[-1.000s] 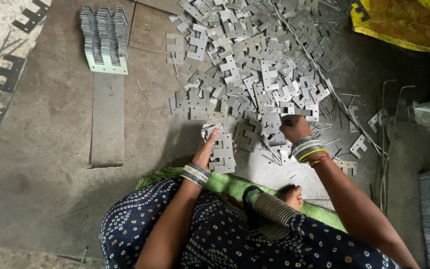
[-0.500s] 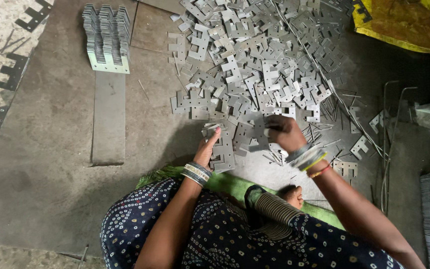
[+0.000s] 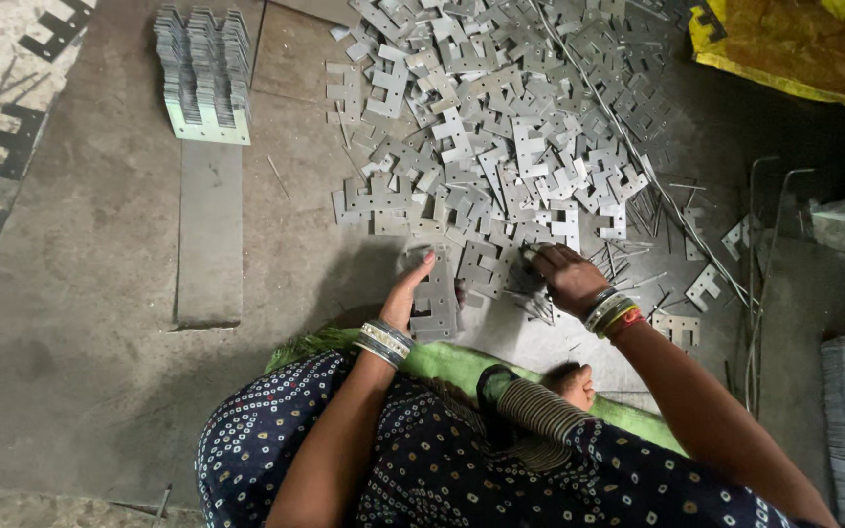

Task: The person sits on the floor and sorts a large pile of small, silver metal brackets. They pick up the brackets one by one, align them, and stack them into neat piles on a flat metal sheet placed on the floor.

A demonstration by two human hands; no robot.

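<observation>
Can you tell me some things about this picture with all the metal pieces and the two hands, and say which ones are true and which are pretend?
1. The left hand rests against a small stack of flat metal plates. True.
2. The right hand is lifted high above the floor. False: it is down at the near edge of the big heap of loose metal plates.
3. A neat row of stacked plates stands at the top left, apart from the heap. True.
4. The crumpled sheet at the top right is blue. False: it is yellow.
5. Both wrists are bare. False: each wears bangles.
</observation>
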